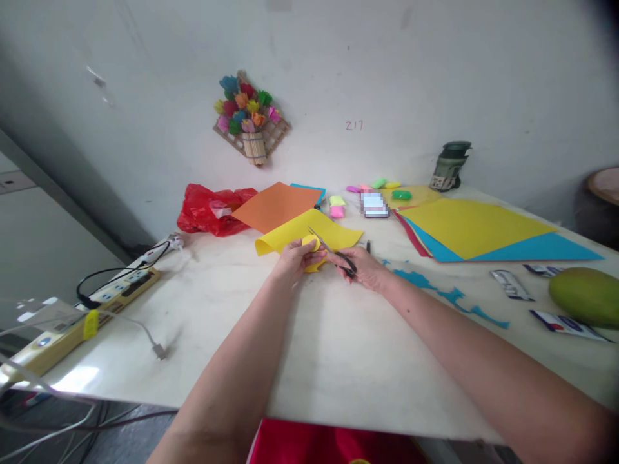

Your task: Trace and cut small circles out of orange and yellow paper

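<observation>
Near the middle of the table, my left hand [293, 260] pinches a small rounded piece of yellow paper [311, 242]. My right hand [363, 268] is closed round the dark handles of a pair of scissors [347, 263], whose blades point up and left beside the yellow piece. Whether the blades touch the piece, I cannot tell. Just behind both hands lies a larger yellow sheet [309, 227] with its left edge curled up. Cut blue paper scraps [416, 279] are strewn to the right of my right hand.
An orange sheet [280, 206] and a red plastic bag [207, 209] lie at the back left. Coloured sheets [476, 225], a phone [374, 204], a bottle [449, 167] and a green mango-like fruit [590, 296] are on the right. A power strip [120, 290] runs along the left edge.
</observation>
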`<state>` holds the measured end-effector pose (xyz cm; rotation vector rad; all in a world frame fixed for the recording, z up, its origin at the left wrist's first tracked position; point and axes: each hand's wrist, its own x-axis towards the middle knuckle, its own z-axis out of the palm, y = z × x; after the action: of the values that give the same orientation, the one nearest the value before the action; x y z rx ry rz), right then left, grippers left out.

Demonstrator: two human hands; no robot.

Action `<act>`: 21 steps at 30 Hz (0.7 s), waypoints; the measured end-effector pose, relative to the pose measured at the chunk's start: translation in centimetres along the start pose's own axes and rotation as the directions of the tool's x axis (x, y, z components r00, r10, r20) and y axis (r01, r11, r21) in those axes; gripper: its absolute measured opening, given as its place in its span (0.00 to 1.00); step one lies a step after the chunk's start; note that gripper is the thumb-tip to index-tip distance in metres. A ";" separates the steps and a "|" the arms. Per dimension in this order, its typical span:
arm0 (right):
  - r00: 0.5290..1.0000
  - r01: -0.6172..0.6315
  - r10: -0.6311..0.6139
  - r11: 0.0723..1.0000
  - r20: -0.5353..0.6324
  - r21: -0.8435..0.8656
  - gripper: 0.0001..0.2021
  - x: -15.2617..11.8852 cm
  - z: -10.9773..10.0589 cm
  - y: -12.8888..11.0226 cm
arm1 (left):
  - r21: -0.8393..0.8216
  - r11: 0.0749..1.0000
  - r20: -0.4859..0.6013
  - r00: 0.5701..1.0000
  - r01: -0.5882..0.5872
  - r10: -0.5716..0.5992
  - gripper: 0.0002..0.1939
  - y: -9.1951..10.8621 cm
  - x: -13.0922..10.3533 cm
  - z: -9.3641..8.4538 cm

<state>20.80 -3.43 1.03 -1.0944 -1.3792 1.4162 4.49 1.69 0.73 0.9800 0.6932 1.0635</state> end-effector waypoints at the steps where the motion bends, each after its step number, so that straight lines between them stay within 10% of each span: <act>1: 1.000 -0.001 0.001 1.000 -0.001 -0.003 0.17 0.0 0.0 0.0 | 0.005 1.000 -0.002 1.000 0.002 -0.002 0.06 0.0 0.0 0.0; 21: 1.000 0.015 -0.015 1.000 0.001 -0.016 0.17 -0.2 0.0 -0.2 | 0.049 0.999 0.026 1.000 0.010 -0.011 0.06 0.3 -0.1 -0.3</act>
<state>20.84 -3.61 1.27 -1.0920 -1.3988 1.3975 4.06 1.71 0.92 1.0292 0.7054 1.0269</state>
